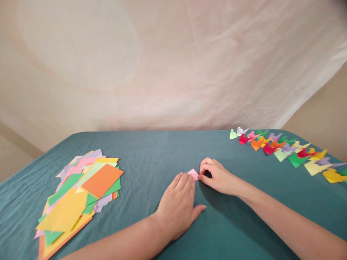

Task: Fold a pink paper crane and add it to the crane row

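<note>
A small pink piece of folded paper (193, 174) lies on the cloth between my hands, its pointed top and right corner showing. My left hand (179, 200) rests flat over its left part, fingers stretched forward and thumb out to the side. The part beneath those fingers is hidden. From the right, my right hand (215, 176) meets the paper's right corner with thumb and curled index finger, in a pinch.
To the left lies a loose heap of coloured paper sheets (67, 209). Several folded paper birds (282, 154) stand in rows along the right side. A dark green cloth (151, 155) covers the table, with a pale hanging sheet (168, 65) behind it.
</note>
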The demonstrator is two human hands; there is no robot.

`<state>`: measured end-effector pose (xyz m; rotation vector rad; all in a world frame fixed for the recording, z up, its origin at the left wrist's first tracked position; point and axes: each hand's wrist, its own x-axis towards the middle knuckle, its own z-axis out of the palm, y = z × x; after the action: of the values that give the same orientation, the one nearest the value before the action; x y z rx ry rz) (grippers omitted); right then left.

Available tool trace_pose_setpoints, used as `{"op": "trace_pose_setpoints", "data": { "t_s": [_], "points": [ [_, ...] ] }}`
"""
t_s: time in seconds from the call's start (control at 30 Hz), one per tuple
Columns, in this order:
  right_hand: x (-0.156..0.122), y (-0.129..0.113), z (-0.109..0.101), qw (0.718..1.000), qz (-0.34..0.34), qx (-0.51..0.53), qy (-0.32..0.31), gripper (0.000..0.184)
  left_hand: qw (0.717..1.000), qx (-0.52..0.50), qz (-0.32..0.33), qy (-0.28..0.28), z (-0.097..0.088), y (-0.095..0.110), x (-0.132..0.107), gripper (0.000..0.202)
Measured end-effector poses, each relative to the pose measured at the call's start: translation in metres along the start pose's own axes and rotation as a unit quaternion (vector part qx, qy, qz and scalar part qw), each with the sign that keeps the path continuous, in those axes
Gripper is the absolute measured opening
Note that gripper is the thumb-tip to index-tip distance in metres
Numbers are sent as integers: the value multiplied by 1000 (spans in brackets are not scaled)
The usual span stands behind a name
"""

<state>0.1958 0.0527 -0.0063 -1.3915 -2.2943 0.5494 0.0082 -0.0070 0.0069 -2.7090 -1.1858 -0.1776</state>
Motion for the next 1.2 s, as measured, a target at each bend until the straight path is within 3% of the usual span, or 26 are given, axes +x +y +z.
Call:
{"op": "trace_pose_setpoints", "data": {
  "t_s": [0.6, 0.9, 1.2],
  "points": [
    [-3, -6, -2, 1000, -2, 6, 30, 2, 1000, 22, -1, 3, -2, 4, 1, 58],
    [-21, -2, 7, 982, -162, -68, 65, 22, 1000, 15, -11, 1, -1, 5, 1, 57],
    [-25, -3, 6, 966, -201, -153, 49, 24, 999, -4, -29, -17, -3, 8, -4, 48]
  ]
}}
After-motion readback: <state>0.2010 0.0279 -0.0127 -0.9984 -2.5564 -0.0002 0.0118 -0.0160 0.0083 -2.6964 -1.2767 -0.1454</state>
